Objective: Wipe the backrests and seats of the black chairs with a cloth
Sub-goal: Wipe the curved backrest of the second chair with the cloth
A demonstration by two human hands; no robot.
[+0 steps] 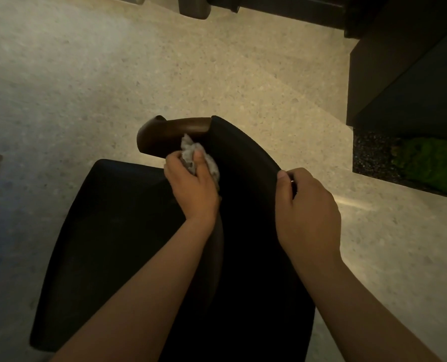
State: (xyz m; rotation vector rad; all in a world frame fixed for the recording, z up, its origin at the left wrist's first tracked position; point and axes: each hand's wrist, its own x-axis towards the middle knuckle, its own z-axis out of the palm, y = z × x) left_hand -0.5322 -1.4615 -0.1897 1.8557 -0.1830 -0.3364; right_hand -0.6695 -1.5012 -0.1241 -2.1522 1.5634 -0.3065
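Observation:
A black chair fills the lower middle of the head view, with its seat (pixel 107 244) to the left and its curved backrest (pixel 245 163) to the right. A brown wooden armrest (pixel 165 131) bends off the backrest's far end. My left hand (pixel 193 189) grips a crumpled grey cloth (pixel 204 158) and presses it on the inner face of the backrest, just below the armrest. My right hand (pixel 308 212) grips the backrest's top edge, thumb on the inner side and fingers curled over the outer side.
Speckled beige floor (pixel 165 69) surrounds the chair. A dark cabinet (pixel 405 74) stands at the right, with a bed of dark pebbles and green moss (pixel 431 165) below it. Dark furniture legs (pixel 196 9) show at the top edge.

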